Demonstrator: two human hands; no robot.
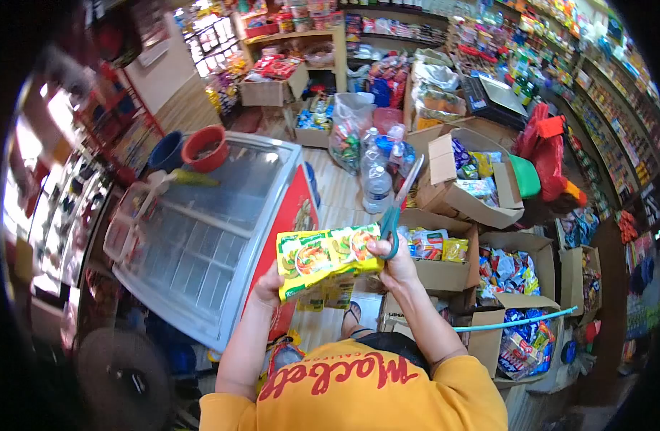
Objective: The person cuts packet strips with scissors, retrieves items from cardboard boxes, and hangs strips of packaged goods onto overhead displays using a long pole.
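Yellow-green pack: the pack (330, 260) is up in front of the person's chest, above the floor, between the two hands; its printed face is turned upward; gripping both ends probably keeps its weight from sagging.
Left hand: the left hand (269, 284) is clamped on the near left corner of the pack; it seems to act as the steadying side.
Right hand: the right hand (399, 269) is closed round the other end, thumb on the printed face; it also has the scissors (392, 217) by their teal handles; the blades point up and away, likely to keep them off the pack and the other hand.
Freezer: the glass-topped freezer (200, 223) is on the left; a red tub (205, 147) is at its far end, beside a blue tub (166, 151).
Floor: pale, striped flooring (333, 194) shows beyond the pack; clear bottles (376, 183) stand near a stuffed plastic bag (351, 118).
Cartons: an open carton (448, 273) with bright packets is just right of the hands, with more boxes around it.
Room: shelves (617, 108) crowded with small goods line the right side; the edges are dark and blurred.
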